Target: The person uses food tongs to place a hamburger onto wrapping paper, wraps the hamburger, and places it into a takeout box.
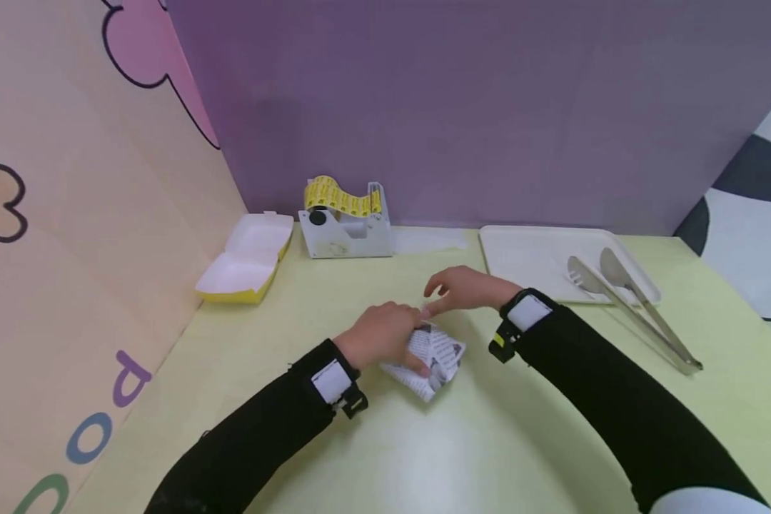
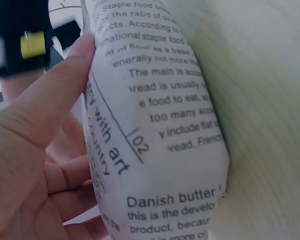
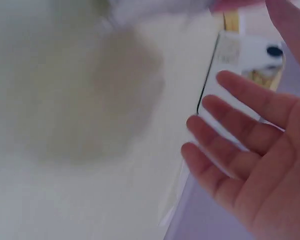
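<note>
A small packet wrapped in newsprint-style paper (image 1: 433,360) is in my left hand (image 1: 385,335), over the middle of the table. In the left wrist view, the thumb lies along one side of the printed paper wrap (image 2: 160,115), and the other fingers curl behind it. What the paper encloses is hidden. My right hand (image 1: 465,289) is just beyond the packet's far end, its thumb tip close to the paper. Its fingers (image 3: 245,115) are spread and loosely bent in the right wrist view, with nothing between them.
An open white-and-yellow takeaway box (image 1: 247,257) stands at the back left. Beside it is a tape dispenser (image 1: 350,243) with a roll of yellow printed labels (image 1: 334,196). Metal tongs (image 1: 655,321) lean on a white tray (image 1: 527,253) at the back right. A purple wall (image 1: 456,107) bounds the table's back.
</note>
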### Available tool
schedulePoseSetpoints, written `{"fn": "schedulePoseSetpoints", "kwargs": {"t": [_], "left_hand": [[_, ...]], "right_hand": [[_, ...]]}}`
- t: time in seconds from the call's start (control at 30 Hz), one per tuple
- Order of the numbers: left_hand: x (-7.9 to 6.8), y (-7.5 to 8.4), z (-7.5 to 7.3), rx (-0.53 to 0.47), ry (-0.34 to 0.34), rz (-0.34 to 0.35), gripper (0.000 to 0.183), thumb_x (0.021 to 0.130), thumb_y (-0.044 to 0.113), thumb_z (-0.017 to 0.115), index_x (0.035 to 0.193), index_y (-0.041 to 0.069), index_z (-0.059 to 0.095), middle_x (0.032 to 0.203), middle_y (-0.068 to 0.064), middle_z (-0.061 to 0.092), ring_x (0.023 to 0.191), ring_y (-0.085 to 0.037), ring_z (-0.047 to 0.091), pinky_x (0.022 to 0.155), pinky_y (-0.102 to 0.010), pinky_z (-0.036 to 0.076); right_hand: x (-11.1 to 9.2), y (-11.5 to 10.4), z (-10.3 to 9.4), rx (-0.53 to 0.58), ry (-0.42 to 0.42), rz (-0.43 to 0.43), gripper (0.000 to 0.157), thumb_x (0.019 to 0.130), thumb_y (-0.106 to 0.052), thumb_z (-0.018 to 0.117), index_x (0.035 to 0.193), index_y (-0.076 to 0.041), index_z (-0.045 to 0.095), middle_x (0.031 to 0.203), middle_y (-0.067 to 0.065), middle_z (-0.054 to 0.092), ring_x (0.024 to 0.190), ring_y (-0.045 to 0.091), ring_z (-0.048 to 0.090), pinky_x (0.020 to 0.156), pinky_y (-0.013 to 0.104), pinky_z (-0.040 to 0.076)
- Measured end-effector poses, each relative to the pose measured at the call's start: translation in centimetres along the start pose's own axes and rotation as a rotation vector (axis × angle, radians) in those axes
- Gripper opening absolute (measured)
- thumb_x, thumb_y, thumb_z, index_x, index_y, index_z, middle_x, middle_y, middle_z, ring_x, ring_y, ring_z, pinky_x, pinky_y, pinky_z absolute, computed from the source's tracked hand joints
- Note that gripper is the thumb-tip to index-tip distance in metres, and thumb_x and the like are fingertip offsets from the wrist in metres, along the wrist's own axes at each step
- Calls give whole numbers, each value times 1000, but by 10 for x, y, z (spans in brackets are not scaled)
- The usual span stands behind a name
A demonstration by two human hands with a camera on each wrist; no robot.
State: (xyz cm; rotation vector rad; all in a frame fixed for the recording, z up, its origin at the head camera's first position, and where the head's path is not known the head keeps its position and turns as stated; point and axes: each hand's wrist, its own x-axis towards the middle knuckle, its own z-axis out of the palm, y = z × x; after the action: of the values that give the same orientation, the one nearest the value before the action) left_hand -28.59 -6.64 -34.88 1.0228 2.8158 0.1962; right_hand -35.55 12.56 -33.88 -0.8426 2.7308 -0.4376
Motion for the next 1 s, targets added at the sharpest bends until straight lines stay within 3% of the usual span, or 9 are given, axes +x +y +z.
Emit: {"fn": "schedulePoseSetpoints", "kwargs": {"t": [0.07, 0.17, 0.23, 0.3, 0.4, 0.5, 0.63, 0.87, 1.0], "left_hand": [[1, 0, 3, 16, 4, 1, 74, 67, 60, 81, 123, 13, 64, 101, 3, 65, 83, -13, 54, 71, -29, 47], [2, 1, 6, 35, 10, 17, 70, 67, 61, 80, 114, 12, 66, 90, 5, 62, 77, -12, 53, 65, -26, 45], [2, 1, 7, 29, 16, 18, 68, 66, 61, 81, 112, 12, 66, 86, 7, 60, 74, -11, 52, 63, -25, 44], [2, 1, 7, 13, 20, 13, 67, 66, 59, 82, 111, 12, 67, 84, 8, 59, 73, -11, 52, 62, -24, 43], [0, -1, 5, -7, 28, 8, 66, 66, 58, 82, 110, 13, 67, 84, 8, 59, 74, -11, 52, 63, -24, 43], [-2, -4, 4, -23, 36, 10, 65, 66, 58, 82, 110, 13, 67, 85, 8, 59, 74, -11, 52, 65, -24, 43], [-3, -4, 4, -22, 46, 15, 63, 66, 58, 82, 108, 13, 67, 83, 8, 58, 73, -10, 51, 65, -24, 43], [-3, -4, 7, 2, 56, 5, 65, 67, 61, 80, 109, 13, 67, 86, 8, 59, 74, -10, 51, 64, -24, 44], [-4, -5, 6, 4, 69, 6, 65, 67, 62, 79, 109, 13, 68, 87, 7, 60, 75, -10, 51, 65, -24, 44]], "right_hand": [[13, 13, -1, -10, 22, 38, 40, 95, -36, 61, 113, 0, 67, 114, 15, 66, 106, 30, 61, 90, 42, 49], [27, 34, 4, -95, 90, 149, 42, 100, -35, 53, 99, 5, 67, 101, 17, 64, 90, 29, 61, 83, 43, 47], [36, 46, 9, -155, 116, 231, 46, 101, -36, 50, 100, 8, 66, 106, 23, 61, 91, 34, 60, 84, 47, 47], [49, 62, 15, -205, 109, 300, 54, 101, -42, 47, 108, 9, 65, 121, 28, 55, 103, 40, 58, 89, 52, 45], [64, 73, 19, -243, 84, 345, 71, 99, -56, 42, 127, 7, 59, 150, 26, 33, 131, 46, 39, 100, 59, 37], [79, 80, 22, -227, 50, 351, 84, 96, -65, 36, 132, 9, 54, 157, 24, 18, 141, 43, 24, 106, 58, 31], [92, 88, 28, -169, 9, 358, 90, 96, -67, 32, 135, 13, 48, 158, 28, 7, 144, 42, 17, 111, 53, 27], [94, 96, 35, -219, 32, 395, 106, 83, -84, 31, 140, 5, 46, 149, 24, 36, 135, 46, 31, 106, 64, 25], [85, 85, 30, -200, 22, 368, 104, 83, -82, 36, 135, 7, 50, 149, 24, 34, 135, 44, 33, 107, 60, 28]]}}
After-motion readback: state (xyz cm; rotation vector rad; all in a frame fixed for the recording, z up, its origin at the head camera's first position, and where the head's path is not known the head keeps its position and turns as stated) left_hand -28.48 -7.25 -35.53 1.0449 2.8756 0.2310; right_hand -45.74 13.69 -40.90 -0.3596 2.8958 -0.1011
